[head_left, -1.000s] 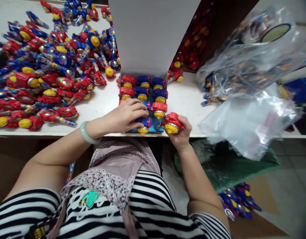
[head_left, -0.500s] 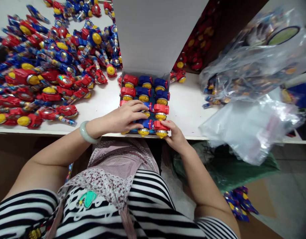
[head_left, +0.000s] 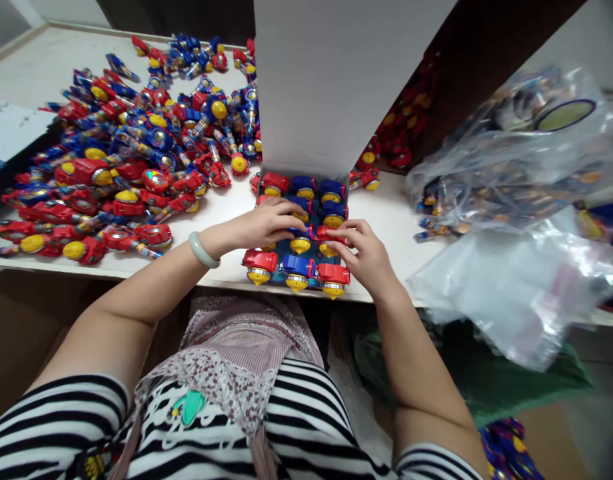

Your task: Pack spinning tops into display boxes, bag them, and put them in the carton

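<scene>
where bare table (head_left: 389,223) flanks the box (head_left: 319,87), left hand (head_left: 263,225) and right hand (head_left: 365,257) (grip spread) touch toys (head_left: 300,245).

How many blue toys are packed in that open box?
6 visible: back row's middle toy and right toy; second row's middle toy and right toy; third row's middle toy; front row's middle toy. The left hand may hide others.

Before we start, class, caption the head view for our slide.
Left hand and right hand over boxed rows of red and blue toys, beside a loose heap.
</scene>
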Tool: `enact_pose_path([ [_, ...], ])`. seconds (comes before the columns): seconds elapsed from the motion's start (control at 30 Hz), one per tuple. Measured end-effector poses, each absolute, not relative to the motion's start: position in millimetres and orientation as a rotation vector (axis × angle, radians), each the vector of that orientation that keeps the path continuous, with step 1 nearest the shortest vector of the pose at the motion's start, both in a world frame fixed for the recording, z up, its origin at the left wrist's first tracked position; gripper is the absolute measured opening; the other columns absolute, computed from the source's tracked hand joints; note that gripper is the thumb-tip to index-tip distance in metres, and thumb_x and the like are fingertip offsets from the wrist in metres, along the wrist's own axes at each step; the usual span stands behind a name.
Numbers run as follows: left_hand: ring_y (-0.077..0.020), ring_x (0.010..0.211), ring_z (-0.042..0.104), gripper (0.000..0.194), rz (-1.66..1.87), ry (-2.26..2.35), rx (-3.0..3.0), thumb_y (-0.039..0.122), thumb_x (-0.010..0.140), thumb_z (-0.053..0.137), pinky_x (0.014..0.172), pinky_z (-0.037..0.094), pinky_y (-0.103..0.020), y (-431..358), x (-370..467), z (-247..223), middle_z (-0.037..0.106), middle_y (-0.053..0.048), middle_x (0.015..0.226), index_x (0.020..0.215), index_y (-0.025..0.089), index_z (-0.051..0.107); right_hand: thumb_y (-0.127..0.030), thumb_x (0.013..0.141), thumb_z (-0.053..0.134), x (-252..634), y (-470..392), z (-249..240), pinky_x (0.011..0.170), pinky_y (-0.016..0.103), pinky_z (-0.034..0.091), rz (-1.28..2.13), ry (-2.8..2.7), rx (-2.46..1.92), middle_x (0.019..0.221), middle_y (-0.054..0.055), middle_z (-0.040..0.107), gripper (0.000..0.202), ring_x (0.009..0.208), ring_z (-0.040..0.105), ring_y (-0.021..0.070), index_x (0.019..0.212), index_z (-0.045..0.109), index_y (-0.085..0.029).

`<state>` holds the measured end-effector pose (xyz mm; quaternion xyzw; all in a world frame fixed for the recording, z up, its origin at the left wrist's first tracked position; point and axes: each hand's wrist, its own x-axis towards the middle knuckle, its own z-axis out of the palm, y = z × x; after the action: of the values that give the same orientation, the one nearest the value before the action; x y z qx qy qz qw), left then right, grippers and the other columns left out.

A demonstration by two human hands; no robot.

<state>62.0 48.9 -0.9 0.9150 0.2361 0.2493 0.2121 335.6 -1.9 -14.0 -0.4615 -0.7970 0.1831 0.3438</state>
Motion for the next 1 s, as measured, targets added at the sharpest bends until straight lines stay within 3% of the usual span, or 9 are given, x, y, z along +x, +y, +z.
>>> enact_pose_path([
  [0.23, -0.0262, 0.127, 0.057, 0.028, 0.773, 0.527, 2.420, 0.033, 0.096, 0.060, 0.109, 0.045, -0.048, 40, 52, 4, 0.062, -0.014, 0.134, 0.121, 0.026, 0.071, -0.037, 0.094, 0.064, 346, -9, 11, 0.074, 0.034, 0.058, 0.578, -2.114, -1.158, 0.105, 0.006, 0.066, 0.023, 0.084, 0.066, 0.0176, 0.111, 0.075, -0.026],
  [0.37, -0.0218, 0.116, 0.064, 0.026, 1.161, 0.768, 1.996, 0.036, 0.093, 0.066, 0.105, 0.049, -0.040, 46, 29, 34, 0.070, -0.012, 0.120, 0.113, 0.021, 0.072, -0.044, 0.089, 0.068, 361, 13, 41, 0.067, 0.032, 0.056, 0.633, -1.809, -1.147, 0.096, 0.005, 0.071, 0.025, 0.080, 0.067, 0.0181, 0.103, 0.076, -0.026],
  [0.5, -0.0151, 0.086, 0.070, 0.037, 1.470, 0.918, 1.397, 0.045, 0.090, 0.068, 0.083, 0.056, -0.029, 92, 20, 83, 0.072, -0.007, 0.096, 0.118, 0.021, 0.065, -0.065, 0.083, 0.066, 354, 75, 84, 0.060, 0.031, 0.054, 0.849, -1.381, -1.120, 0.090, 0.004, 0.072, 0.048, 0.069, 0.065, 0.0171, 0.116, 0.068, -0.029],
  [0.63, -0.0186, 0.072, 0.071, 0.066, 1.196, 0.778, 1.189, 0.069, 0.083, 0.065, 0.065, 0.056, -0.028, 129, 34, 121, 0.073, -0.010, 0.088, 0.126, 0.020, 0.057, -0.091, 0.079, 0.037, 333, 124, 134, 0.057, 0.032, 0.055, 1.126, -1.368, -1.140, 0.102, 0.007, 0.075, 0.084, 0.078, 0.071, 0.0220, 0.139, 0.050, -0.034],
  [0.73, -0.0228, 0.071, 0.072, 0.070, 1.078, 0.721, 1.133, 0.080, 0.081, 0.057, 0.057, 0.056, -0.029, 113, 36, 124, 0.073, -0.012, 0.086, 0.113, 0.018, 0.062, -0.097, 0.075, 0.029, 331, 111, 153, 0.054, 0.032, 0.055, 1.238, -1.416, -1.132, 0.105, 0.014, 0.076, 0.093, 0.081, 0.073, 0.0254, 0.126, 0.061, -0.025],
  [0.8, -0.0242, 0.075, 0.073, 0.062, 0.991, 0.703, 1.118, 0.076, 0.082, 0.059, 0.055, 0.056, -0.029, 86, 31, 114, 0.073, -0.013, 0.086, 0.102, 0.017, 0.064, -0.092, 0.075, 0.044, 340, 83, 149, 0.050, 0.030, 0.054, 1.367, -1.423, -1.147, 0.102, 0.016, 0.076, 0.083, 0.077, 0.073, 0.0254, 0.108, 0.069, -0.020],
  [0.87, -0.0224, 0.078, 0.073, 0.047, 0.933, 0.702, 1.096, 0.061, 0.081, 0.072, 0.058, 0.058, -0.028, 60, 25, 101, 0.073, -0.012, 0.092, 0.097, 0.017, 0.064, -0.075, 0.074, 0.068, 352, 55, 137, 0.052, 0.029, 0.056, 1.484, -1.443, -1.170, 0.102, 0.013, 0.077, 0.062, 0.076, 0.074, 0.0237, 0.104, 0.071, -0.021],
  [0.93, -0.0190, 0.079, 0.072, 0.044, 0.913, 0.699, 1.085, 0.038, 0.073, 0.085, 0.063, 0.060, -0.026, 41, 24, 88, 0.072, -0.009, 0.099, 0.105, 0.017, 0.063, -0.051, 0.068, 0.085, 361, 35, 122, 0.063, 0.031, 0.061, 1.505, -1.520, -1.168, 0.107, 0.008, 0.077, 0.060, 0.083, 0.074, 0.0224, 0.119, 0.067, -0.025],
  [1.0, -0.0157, 0.079, 0.071, 0.059, 0.974, 0.708, 1.125, 0.023, 0.064, 0.090, 0.068, 0.059, -0.024, 35, 27, 78, 0.071, -0.006, 0.099, 0.115, 0.018, 0.060, -0.036, 0.066, 0.087, 361, 29, 109, 0.074, 0.034, 0.063, 1.355, -1.667, -1.168, 0.116, 0.006, 0.075, 0.075, 0.093, 0.073, 0.0225, 0.136, 0.058, -0.029],
])
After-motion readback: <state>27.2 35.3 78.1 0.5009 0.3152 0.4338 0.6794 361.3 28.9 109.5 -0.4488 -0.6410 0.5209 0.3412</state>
